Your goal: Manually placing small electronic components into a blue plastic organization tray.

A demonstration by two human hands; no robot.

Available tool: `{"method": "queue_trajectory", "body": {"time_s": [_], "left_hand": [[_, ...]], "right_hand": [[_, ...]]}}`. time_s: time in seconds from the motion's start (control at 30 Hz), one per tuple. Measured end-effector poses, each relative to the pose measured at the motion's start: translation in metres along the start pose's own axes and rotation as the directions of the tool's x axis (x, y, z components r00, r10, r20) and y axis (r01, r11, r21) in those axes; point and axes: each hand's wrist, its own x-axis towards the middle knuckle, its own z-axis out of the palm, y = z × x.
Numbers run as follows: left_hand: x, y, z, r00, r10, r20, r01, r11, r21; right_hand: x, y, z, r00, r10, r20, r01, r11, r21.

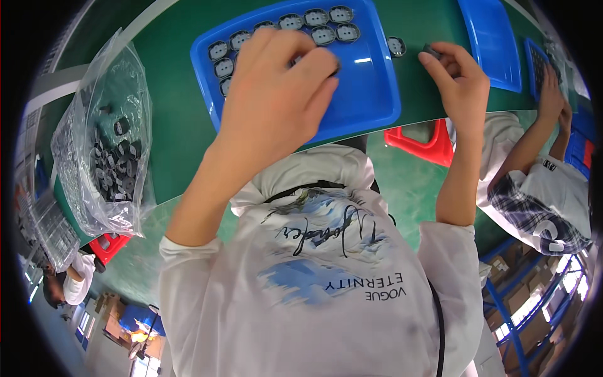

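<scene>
My left hand [276, 94] is over the blue tray [358, 116], slightly blurred, its fingers curled and pinched. A dark edge of a small plastic part [336, 68] shows at its fingertips; the rest is hidden. Inside the tray, small oval grey-and-black plastic parts [291, 22] lie in rows along the far and left sides, some behind my left hand. To the right of the tray, my right hand [461, 81] pinches a small dark plastic part [429, 49] between thumb and fingers above the green table. One more oval part [396, 46] lies on the table between tray and right hand.
A clear plastic bag [135, 182] with many loose dark parts sits on the green table [173, 125] at the left. Another blue tray [493, 44] is at the far right. Beyond it, a co-worker's hands [551, 94] touch a blue tray. A red stool [427, 147] stands below the table edge.
</scene>
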Motion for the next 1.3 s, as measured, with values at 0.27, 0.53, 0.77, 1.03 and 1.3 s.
{"method": "queue_trajectory", "body": {"time_s": [0.27,0.53,0.77,1.03,1.3], "left_hand": [[0.031,-0.004,0.074,0.976,-0.044,0.215,-0.005,0.975,0.224],[0.034,0.006,0.069,0.975,-0.048,0.218,-0.005,0.972,0.235],[0.037,0.009,0.065,0.985,-0.065,0.161,0.026,0.972,0.235],[0.031,0.01,0.051,0.982,-0.108,0.154,0.075,0.975,0.21],[0.02,-0.002,0.031,0.986,-0.112,0.123,0.086,0.976,0.198]], "right_hand": [[-0.007,0.039,-0.009,0.998,0.054,0.029,-0.052,0.994,-0.093],[0.0,0.045,-0.012,0.988,0.157,-0.003,-0.157,0.981,-0.116],[0.013,-0.006,-0.023,0.959,-0.248,0.134,0.248,0.969,0.017],[0.03,-0.05,-0.011,0.84,-0.267,0.472,0.337,0.939,-0.068],[0.03,-0.07,0.004,0.819,-0.363,0.445,0.449,0.888,-0.1]]}}
